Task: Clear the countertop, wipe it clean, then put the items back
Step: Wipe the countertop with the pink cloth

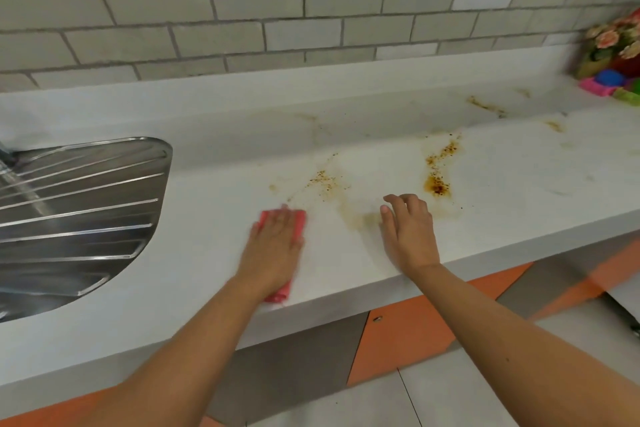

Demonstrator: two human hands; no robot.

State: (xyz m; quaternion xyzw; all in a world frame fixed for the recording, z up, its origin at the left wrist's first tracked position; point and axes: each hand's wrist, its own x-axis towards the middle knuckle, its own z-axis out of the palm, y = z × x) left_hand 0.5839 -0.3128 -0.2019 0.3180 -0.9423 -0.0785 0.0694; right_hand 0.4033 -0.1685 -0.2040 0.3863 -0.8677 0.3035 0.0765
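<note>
A white countertop (502, 184) runs across the view, marked with brown stains and crumbs (437, 180) near its middle. My left hand (273, 250) lies flat on a pink cloth (300, 222) and presses it onto the counter just left of the stains; the cloth shows beyond my fingertips and under my wrist at the front edge. My right hand (410, 232) rests on the counter beside a faint smear, fingers loosely bent, holding nothing. Both hands look slightly blurred.
A steel sink drainboard (79, 204) is set into the counter at the left. At the far right stand a floral item (613, 45) and coloured sponges (609, 83). Grey tiled wall behind. Orange cabinet doors (405, 336) sit below the front edge.
</note>
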